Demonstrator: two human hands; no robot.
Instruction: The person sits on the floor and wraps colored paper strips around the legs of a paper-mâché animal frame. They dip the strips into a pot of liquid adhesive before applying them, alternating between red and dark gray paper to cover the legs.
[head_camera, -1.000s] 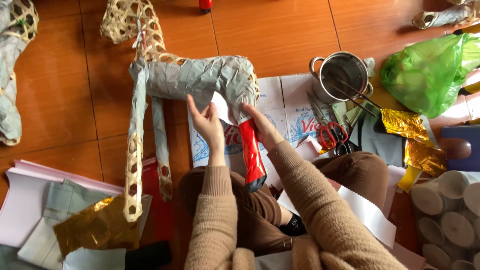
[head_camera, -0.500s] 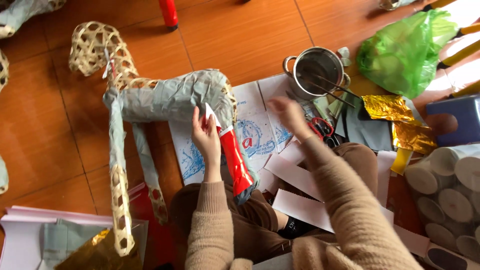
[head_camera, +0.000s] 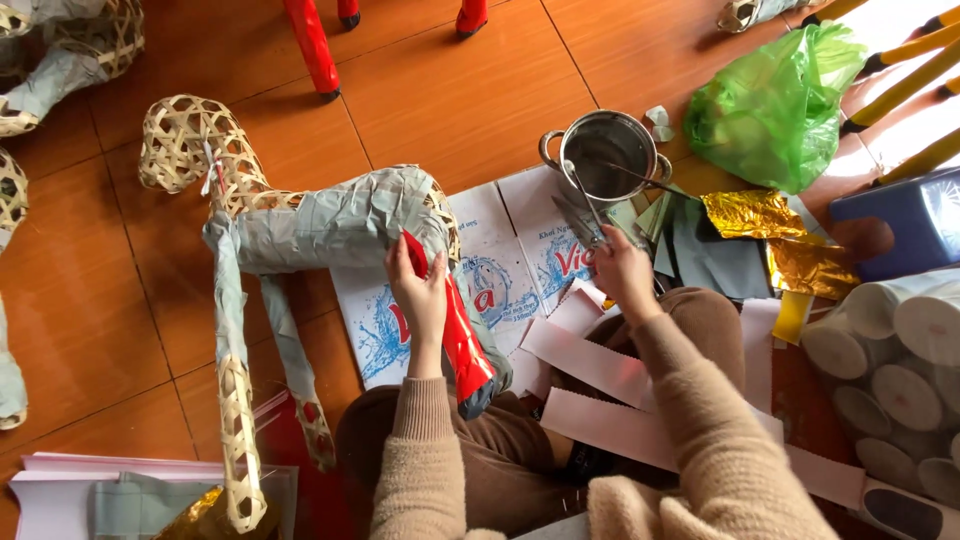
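A woven bamboo animal frame (head_camera: 300, 225), partly covered in grey paper, lies on the floor in front of me. One hind leg carries a strip of red paper (head_camera: 458, 335). My left hand (head_camera: 418, 295) presses the top of that red strip against the frame's rump. My right hand (head_camera: 622, 275) reaches out to the right, over pale pink paper strips (head_camera: 590, 360) and scissors (head_camera: 585, 225) beside a small metal pot (head_camera: 607, 150). What the right fingers hold is hidden.
Printed cardboard (head_camera: 510, 260) lies under the work. A green plastic bag (head_camera: 775, 100), gold foil (head_camera: 790, 245), grey paper sheets and white rolls (head_camera: 890, 360) crowd the right. Another bamboo frame (head_camera: 60, 50) sits top left; red stool legs (head_camera: 312, 45) stand beyond.
My right hand left the red strip and swung right toward the scissors and pot. The left hand stayed on the red paper. The view shifted, so everything sits lower in frame.
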